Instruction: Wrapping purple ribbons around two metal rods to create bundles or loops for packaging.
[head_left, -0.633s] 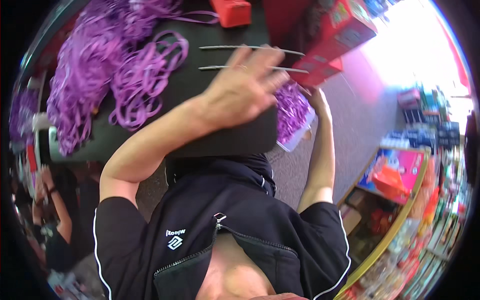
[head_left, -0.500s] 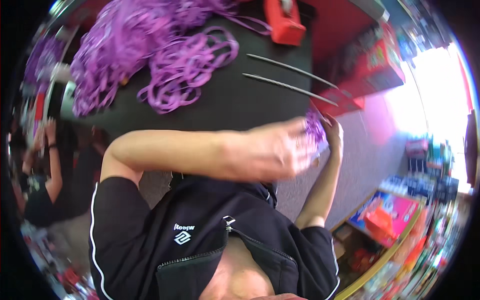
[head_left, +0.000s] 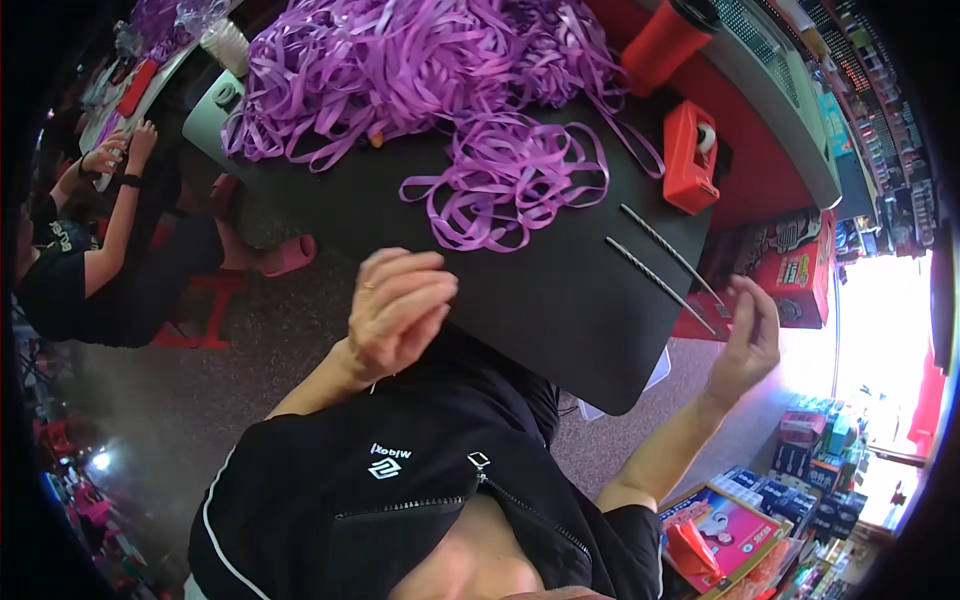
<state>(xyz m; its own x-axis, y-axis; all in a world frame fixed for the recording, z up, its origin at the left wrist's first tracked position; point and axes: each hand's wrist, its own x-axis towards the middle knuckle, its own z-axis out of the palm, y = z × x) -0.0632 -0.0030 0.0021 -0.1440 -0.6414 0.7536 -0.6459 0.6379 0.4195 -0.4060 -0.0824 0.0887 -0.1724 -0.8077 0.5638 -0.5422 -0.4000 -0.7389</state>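
Observation:
My left hand (head_left: 398, 312) is raised over the table's near edge, its fingers loosely bent and nothing visible in them. Off the table's right side, my right hand (head_left: 748, 335) has its fingers curved and apart, close to the ends of two thin, spiral-ridged metal rods (head_left: 660, 283). Those rods lie side by side and reach past the black table's (head_left: 560, 320) right edge. Beyond my hands is a loose coil of purple ribbon (head_left: 500, 185), in front of a large tangled heap of the same ribbon (head_left: 410, 60).
A red tape dispenser (head_left: 690, 165) and a red cylinder with a black top (head_left: 668, 45) stand at the table's right. Another person (head_left: 110, 240) sits at far left, hands at another table. Boxed goods (head_left: 820, 460) are stacked at right.
My hands have moved apart: the left swung back leftward, the right stays out to the right. The purple bunch between them no longer shows. The view has shifted, showing more of the table.

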